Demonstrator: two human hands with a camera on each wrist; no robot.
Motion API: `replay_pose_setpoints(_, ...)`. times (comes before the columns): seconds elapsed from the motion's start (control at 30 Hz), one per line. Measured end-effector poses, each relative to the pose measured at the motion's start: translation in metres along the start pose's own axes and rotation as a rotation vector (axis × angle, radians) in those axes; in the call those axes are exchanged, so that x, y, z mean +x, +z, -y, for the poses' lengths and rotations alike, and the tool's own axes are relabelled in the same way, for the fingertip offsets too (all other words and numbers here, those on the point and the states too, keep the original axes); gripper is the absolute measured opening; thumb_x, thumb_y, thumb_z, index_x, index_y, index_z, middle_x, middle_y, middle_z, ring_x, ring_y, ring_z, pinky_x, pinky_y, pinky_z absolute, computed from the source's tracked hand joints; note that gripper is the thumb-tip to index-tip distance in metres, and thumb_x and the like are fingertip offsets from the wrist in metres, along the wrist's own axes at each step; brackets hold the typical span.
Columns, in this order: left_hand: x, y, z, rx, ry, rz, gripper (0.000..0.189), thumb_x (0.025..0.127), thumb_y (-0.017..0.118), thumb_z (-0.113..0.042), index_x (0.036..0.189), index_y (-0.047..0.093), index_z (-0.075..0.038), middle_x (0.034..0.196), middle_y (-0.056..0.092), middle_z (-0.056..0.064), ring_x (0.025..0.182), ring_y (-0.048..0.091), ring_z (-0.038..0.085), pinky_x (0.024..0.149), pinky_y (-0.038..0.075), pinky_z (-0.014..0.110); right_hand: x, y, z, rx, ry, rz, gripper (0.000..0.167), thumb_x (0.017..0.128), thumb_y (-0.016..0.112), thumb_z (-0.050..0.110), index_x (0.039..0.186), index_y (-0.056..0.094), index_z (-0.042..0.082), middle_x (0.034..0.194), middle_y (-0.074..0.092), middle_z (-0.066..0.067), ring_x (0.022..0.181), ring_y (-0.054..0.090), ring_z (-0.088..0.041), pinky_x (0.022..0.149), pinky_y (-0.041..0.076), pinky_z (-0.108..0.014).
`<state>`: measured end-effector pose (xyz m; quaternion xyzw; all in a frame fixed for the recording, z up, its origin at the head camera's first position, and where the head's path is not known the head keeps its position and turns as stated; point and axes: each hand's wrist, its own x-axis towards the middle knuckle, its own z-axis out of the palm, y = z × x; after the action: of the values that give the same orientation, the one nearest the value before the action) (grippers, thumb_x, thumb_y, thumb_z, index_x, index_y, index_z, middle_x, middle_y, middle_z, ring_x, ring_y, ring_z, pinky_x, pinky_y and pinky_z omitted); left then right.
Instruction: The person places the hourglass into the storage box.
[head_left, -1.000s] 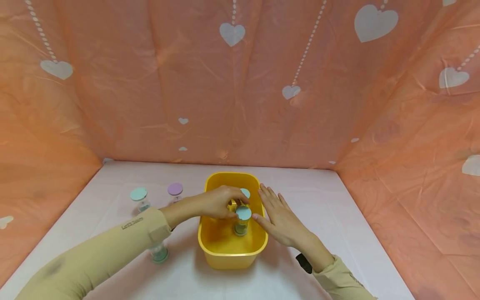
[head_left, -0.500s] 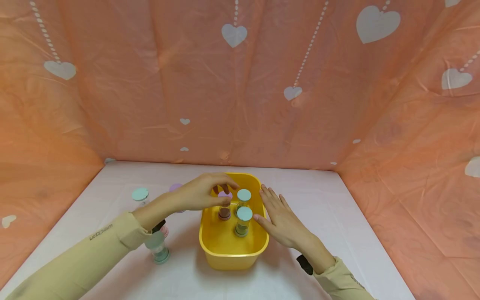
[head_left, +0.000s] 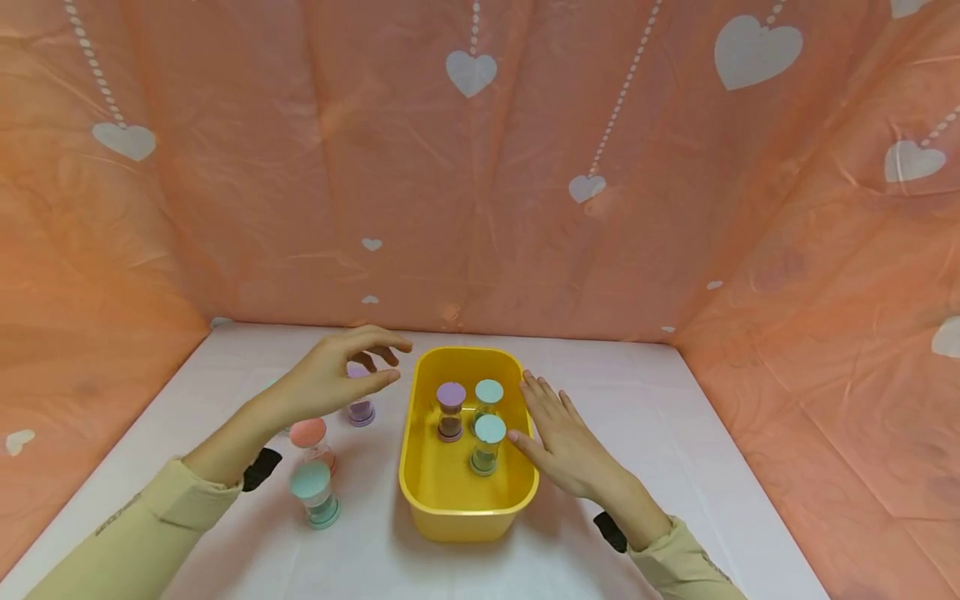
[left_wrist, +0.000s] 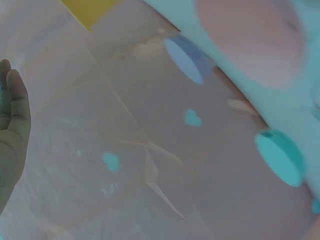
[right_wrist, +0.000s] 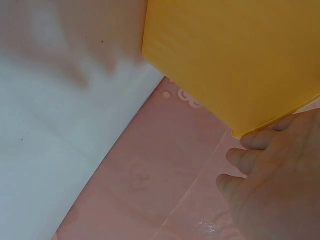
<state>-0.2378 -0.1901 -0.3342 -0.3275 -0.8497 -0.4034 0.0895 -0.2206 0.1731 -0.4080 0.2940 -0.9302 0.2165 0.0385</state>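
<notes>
My left hand (head_left: 330, 375) holds nothing; its fingers are loosely bent above the table, left of a yellow tub (head_left: 467, 510). Just beneath it stands a purple-capped hourglass (head_left: 362, 411), partly covered by the hand. A pink hourglass (head_left: 309, 433) and a green hourglass (head_left: 312, 483) stand nearer me. Another hourglass behind the wrist is almost hidden; a teal cap (left_wrist: 281, 159) shows in the left wrist view. Inside the tub are a purple hourglass (head_left: 451, 397) and two light-blue ones, all upright. With straight fingers, my right hand (head_left: 566, 442) rests along the tub's right rim.
White cloth (head_left: 637, 400) covers the table. Orange curtains (head_left: 480, 208) with white hearts enclose it at the back and both sides. The tub's outer wall (right_wrist: 225, 55) fills the upper part of the right wrist view.
My left hand has let go of the purple hourglass in the tub and moved out leftward, over the hourglasses on the table. The right hand stays at the rim.
</notes>
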Motion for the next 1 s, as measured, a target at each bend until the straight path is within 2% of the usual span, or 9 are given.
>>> replay_pose_setpoints(0.27,-0.029,-0.025,0.018,0.054,-0.020,-0.139,0.041,0.095,0.075,-0.003,0.134,0.068,-0.012,0.126,0.068,-0.002,0.103,0.067,0.006,0.088,0.053,0.015,-0.001,0.000,0.000,0.001,0.011,0.005,0.078,0.109,0.047,0.047,0.163,0.020,-0.001,0.173,0.011,-0.013,0.159,0.012,-0.034,0.127,0.008,-0.059)
replay_pose_setpoints(0.5,-0.068,-0.036,0.034,0.047,-0.204,-0.256,0.041,0.098,0.074,-0.011,0.138,0.066,-0.017,0.125,0.067,-0.018,0.103,0.065,-0.001,0.088,0.049,0.010,0.000,0.000,0.000,0.005,-0.003,-0.004,0.077,0.109,0.048,0.046,0.163,0.022,-0.002,0.172,0.014,-0.017,0.158,0.014,-0.038,0.126,0.010,-0.061)
replay_pose_setpoints(0.6,-0.084,-0.039,0.046,0.043,-0.259,-0.301,0.042,0.098,0.074,-0.014,0.139,0.065,-0.017,0.125,0.066,-0.023,0.104,0.063,-0.004,0.086,0.048,0.009,-0.001,0.000,0.000,0.008,-0.005,-0.004,0.077,0.109,0.048,0.046,0.163,0.021,-0.002,0.173,0.013,-0.016,0.158,0.014,-0.037,0.126,0.009,-0.061)
replay_pose_setpoints(0.83,-0.110,-0.043,0.072,0.083,-0.242,-0.384,0.044,0.096,0.075,-0.007,0.138,0.065,-0.008,0.125,0.064,-0.025,0.109,0.060,-0.009,0.086,0.047,0.005,-0.001,0.000,-0.001,0.005,-0.010,-0.006,0.077,0.109,0.048,0.046,0.163,0.021,-0.002,0.173,0.011,-0.012,0.158,0.015,-0.039,0.126,0.009,-0.061)
replay_pose_setpoints(1.0,-0.122,-0.045,0.089,0.120,-0.293,-0.387,0.045,0.096,0.076,-0.011,0.139,0.063,-0.005,0.127,0.059,-0.028,0.110,0.054,-0.015,0.084,0.046,0.004,-0.001,0.001,-0.001,0.011,-0.005,-0.002,0.077,0.109,0.048,0.046,0.163,0.021,-0.002,0.173,0.011,-0.013,0.158,0.014,-0.038,0.126,0.009,-0.061)
